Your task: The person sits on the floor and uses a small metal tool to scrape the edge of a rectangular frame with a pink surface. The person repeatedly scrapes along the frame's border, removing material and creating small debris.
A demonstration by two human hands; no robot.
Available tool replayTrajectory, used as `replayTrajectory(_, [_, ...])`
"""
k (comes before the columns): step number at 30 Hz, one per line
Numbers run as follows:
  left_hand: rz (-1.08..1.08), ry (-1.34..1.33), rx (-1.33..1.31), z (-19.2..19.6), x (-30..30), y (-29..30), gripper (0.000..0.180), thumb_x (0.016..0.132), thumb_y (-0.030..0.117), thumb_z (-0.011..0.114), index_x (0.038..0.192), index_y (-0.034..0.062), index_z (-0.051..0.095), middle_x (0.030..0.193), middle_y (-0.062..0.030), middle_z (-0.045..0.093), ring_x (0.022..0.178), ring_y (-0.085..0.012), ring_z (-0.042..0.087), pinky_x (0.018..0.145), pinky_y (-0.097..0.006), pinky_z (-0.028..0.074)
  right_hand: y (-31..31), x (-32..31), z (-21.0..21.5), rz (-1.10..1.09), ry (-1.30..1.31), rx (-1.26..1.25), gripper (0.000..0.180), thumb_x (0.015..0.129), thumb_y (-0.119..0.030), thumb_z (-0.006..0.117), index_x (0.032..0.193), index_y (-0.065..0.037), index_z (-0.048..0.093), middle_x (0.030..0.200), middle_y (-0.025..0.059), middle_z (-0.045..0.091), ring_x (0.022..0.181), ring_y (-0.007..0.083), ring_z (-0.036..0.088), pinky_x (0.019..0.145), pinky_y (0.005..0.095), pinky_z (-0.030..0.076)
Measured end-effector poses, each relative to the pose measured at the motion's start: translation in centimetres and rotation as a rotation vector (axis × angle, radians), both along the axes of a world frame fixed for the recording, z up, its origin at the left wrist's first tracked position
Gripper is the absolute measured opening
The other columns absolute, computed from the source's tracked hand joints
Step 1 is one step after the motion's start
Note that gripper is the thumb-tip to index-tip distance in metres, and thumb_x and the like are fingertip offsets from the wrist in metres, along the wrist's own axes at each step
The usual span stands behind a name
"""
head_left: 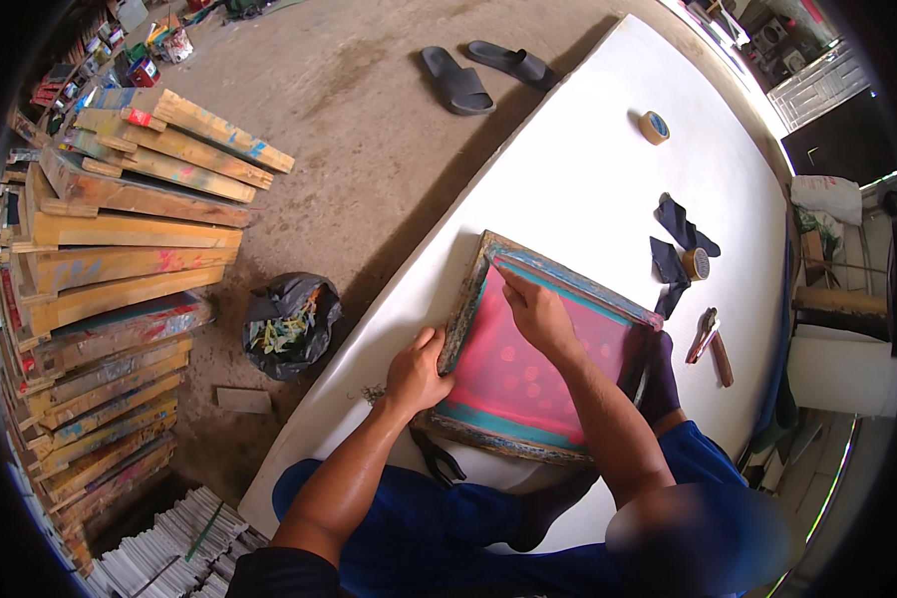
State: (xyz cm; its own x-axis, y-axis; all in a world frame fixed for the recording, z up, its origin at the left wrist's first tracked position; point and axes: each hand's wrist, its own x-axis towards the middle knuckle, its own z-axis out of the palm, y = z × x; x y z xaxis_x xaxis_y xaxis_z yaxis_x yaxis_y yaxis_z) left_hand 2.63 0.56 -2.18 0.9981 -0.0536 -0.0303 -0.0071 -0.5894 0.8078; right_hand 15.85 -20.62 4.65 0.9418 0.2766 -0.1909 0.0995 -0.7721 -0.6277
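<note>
A screen-printing frame [458, 324] with a worn wooden border lies tilted across my lap and the white tabletop. Its pink mesh [498, 374] carries pale round motifs and a teal edge. My left hand [419, 374] grips the frame's left side, thumb on top. Over the upper left inner corner, my right hand [540, 317] has its index finger pointed down at the mesh edge, the other fingers curled. Whatever it may hold is too small to make out. Black-handled pliers [437, 458] lie partly beneath the frame's near edge.
Tape rolls [654, 128], dark cloth strips [671, 261], a metal tool [705, 334] and a brown stick-like handle [722, 361] lie on the white table [568, 169]. Left on the floor stand stacked wooden frames [135, 244] and a black bag of scraps [294, 329]. Black slippers [456, 82] lie beyond.
</note>
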Motion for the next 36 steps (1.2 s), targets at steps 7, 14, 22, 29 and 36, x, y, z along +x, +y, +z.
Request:
replayTrajectory(7, [-0.006,-0.004,0.009,0.4,0.1,-0.1,0.073,0.074,0.015,0.079,0.141,-0.004,0.057,0.121,-0.0199,0.064,0.108,-0.0441,0.068,0.089,-0.05,0.058,-0.9,0.8,-0.5,0.02,-0.08,0.003,0.04,0.106,-0.029,0.059,0.145,-0.021,0.067,0.115,0.0276,0.073,0.107,0.0505,0.069,0.091,0.0571,0.056])
replayTrajectory(14, [0.015,-0.015,-0.003,0.1,0.0,0.0,0.075,0.076,0.025,0.087,0.139,-0.0055,0.06,0.125,-0.0209,0.066,0.109,-0.0443,0.069,0.087,-0.049,0.059,-1.7,2.7,-0.7,0.192,-0.179,-0.168,0.04,0.105,-0.029,0.062,0.143,-0.024,0.068,0.099,0.0239,0.076,0.09,0.0466,0.073,0.079,0.0552,0.059])
replayTrajectory(22, [-0.003,-0.01,0.0,1.0,0.3,-0.2,0.073,0.076,0.021,0.083,0.14,-0.0046,0.058,0.122,-0.0198,0.065,0.107,-0.0433,0.069,0.087,-0.05,0.059,-3.1,5.6,0.2,0.348,-0.169,-0.212,0.035,0.105,-0.031,0.064,0.139,-0.025,0.071,0.082,0.0225,0.074,0.072,0.0408,0.074,0.064,0.0519,0.06])
replayTrajectory(29, [0.006,-0.075,0.019,0.0,0.1,-0.1,0.073,0.076,0.022,0.084,0.14,-0.0047,0.059,0.122,-0.0188,0.065,0.107,-0.0429,0.069,0.087,-0.049,0.059,-2.4,6.3,-0.9,0.013,0.43,0.026,0.035,0.104,-0.027,0.067,0.139,-0.021,0.072,0.086,0.0228,0.076,0.075,0.0394,0.075,0.07,0.0475,0.059])
replayTrajectory(36, [-0.006,-0.018,0.029,0.3,0.1,0.0,0.077,0.075,0.023,0.087,0.141,-0.0048,0.058,0.122,-0.019,0.065,0.107,-0.0433,0.069,0.087,-0.049,0.058,0.8,5.5,0.3,0.168,-0.097,-0.065,0.038,0.103,-0.027,0.065,0.14,-0.022,0.071,0.105,0.0214,0.077,0.097,0.0443,0.074,0.086,0.0514,0.059])
